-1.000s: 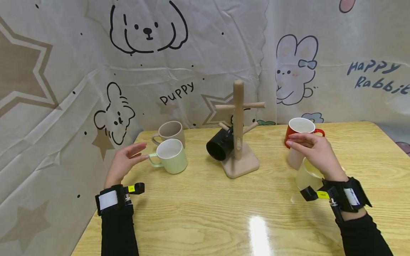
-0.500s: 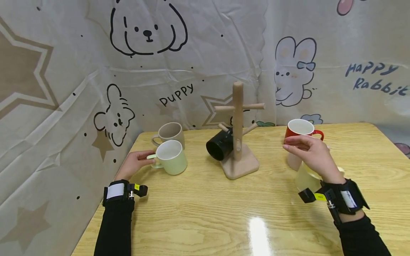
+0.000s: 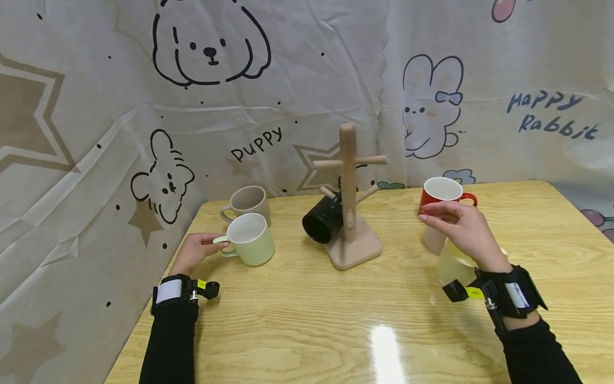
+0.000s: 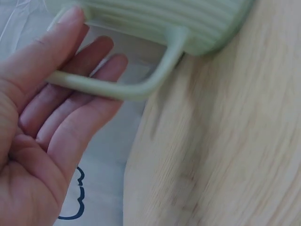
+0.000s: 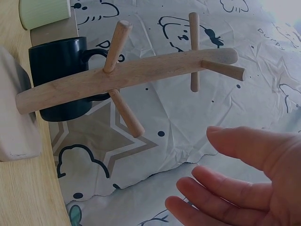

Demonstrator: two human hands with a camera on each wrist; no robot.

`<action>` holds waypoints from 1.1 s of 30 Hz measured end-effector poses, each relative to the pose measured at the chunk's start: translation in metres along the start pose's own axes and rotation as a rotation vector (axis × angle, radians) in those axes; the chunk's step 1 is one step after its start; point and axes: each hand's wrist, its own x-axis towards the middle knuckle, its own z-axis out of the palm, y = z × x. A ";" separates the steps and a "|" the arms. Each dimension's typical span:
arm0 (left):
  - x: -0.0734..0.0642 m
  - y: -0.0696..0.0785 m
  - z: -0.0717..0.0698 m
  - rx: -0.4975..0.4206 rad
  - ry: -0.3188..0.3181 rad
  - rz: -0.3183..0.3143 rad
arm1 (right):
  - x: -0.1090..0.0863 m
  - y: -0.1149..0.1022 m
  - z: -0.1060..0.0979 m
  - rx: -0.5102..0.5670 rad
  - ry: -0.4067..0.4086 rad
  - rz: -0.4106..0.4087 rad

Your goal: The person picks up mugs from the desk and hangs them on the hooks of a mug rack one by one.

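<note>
L grip [image 3: 194, 252], ctr-left of frame: L thumb [image 4: 42, 54] pinches against part-curled L fingers [image 4: 73, 126]. R grip [image 3: 467, 232], ctr-right: R thumb [image 5: 244, 143] apart from loosely bent R fingers [image 5: 230, 185]. Sleeved L forearm [image 3: 171, 346] near-vert., lower left; sleeved R forearm [image 3: 539, 352] slants up-left from lower-right corner.

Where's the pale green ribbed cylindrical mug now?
Head view: the pale green ribbed cylindrical mug is at the left of the light wood-grain table, just in front of the taupe cylindrical mug, its handle in the person's left hand.
</note>
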 end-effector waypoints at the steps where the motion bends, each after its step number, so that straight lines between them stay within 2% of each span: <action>1: 0.000 0.000 0.000 -0.020 0.005 -0.012 | 0.000 0.000 0.000 0.000 -0.001 0.001; 7: -0.005 0.000 0.001 -0.104 0.049 -0.062 | -0.001 -0.001 0.001 0.003 -0.007 -0.002; 17: -0.016 0.009 0.004 -0.138 0.096 -0.093 | 0.001 0.000 0.000 -0.013 -0.003 0.006; 33: -0.028 0.032 0.008 -0.115 0.121 -0.030 | 0.001 0.000 0.001 -0.015 -0.011 -0.002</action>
